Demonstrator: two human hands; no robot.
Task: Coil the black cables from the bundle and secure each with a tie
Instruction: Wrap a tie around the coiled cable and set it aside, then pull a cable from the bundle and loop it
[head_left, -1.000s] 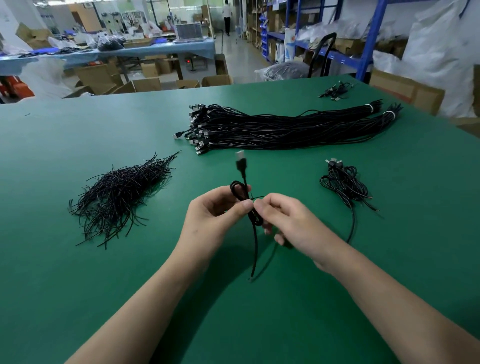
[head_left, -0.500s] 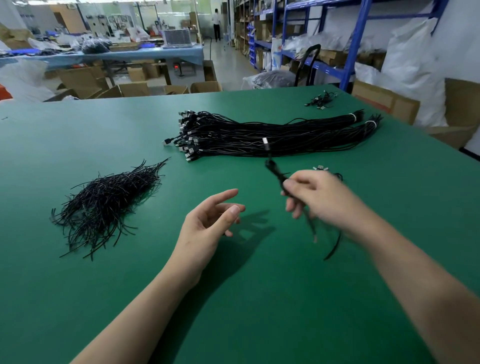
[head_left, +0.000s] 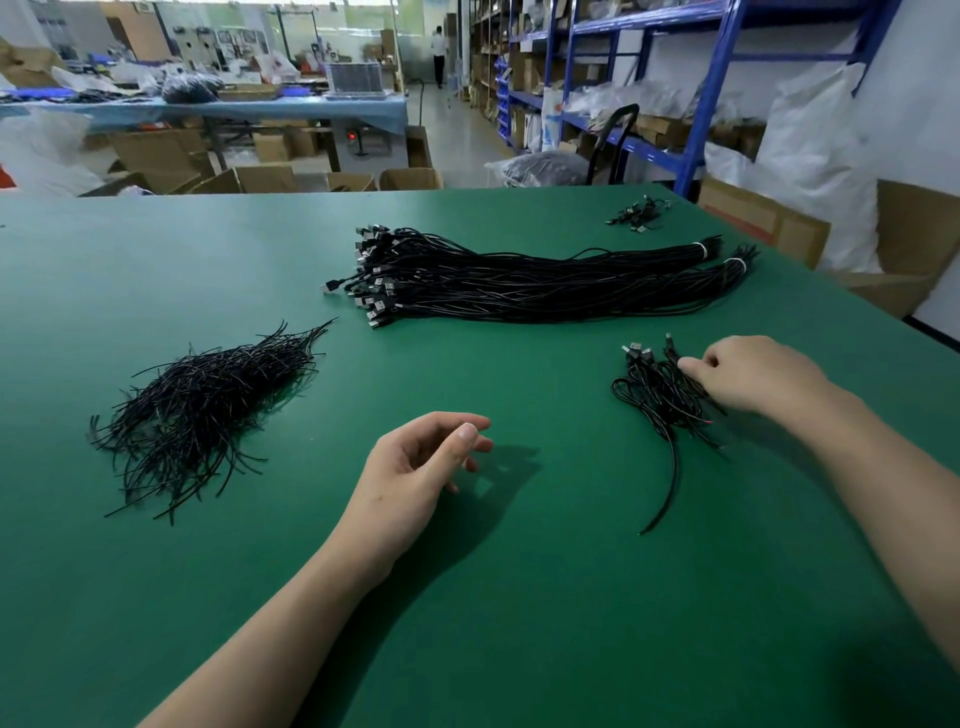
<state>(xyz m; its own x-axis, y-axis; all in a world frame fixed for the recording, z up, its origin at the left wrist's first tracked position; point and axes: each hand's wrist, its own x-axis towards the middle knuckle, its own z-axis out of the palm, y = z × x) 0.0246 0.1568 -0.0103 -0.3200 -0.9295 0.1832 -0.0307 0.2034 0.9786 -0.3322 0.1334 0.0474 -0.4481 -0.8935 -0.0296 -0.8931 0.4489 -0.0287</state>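
A long bundle of straight black cables (head_left: 519, 286) with USB plugs at its left end lies across the far middle of the green table (head_left: 467, 623). At the left sits a loose heap of black ties (head_left: 202, 405). On the right is a small pile of coiled cables (head_left: 654, 400). My right hand (head_left: 753, 374) rests at that pile's right side, fingers curled, its fingertips pinching the coiled cable on top. My left hand (head_left: 415, 473) hovers over the table's middle, fingers relaxed and holding nothing.
A few more coiled cables (head_left: 641, 213) lie near the table's far right edge. Cardboard boxes (head_left: 763, 223) and white sacks stand just past the right edge, and blue shelving rises behind. Another worktable and boxes stand beyond the far edge.
My left hand let go of the coiled cable. My right hand carried it right and set it down on the pile of coiled cables.
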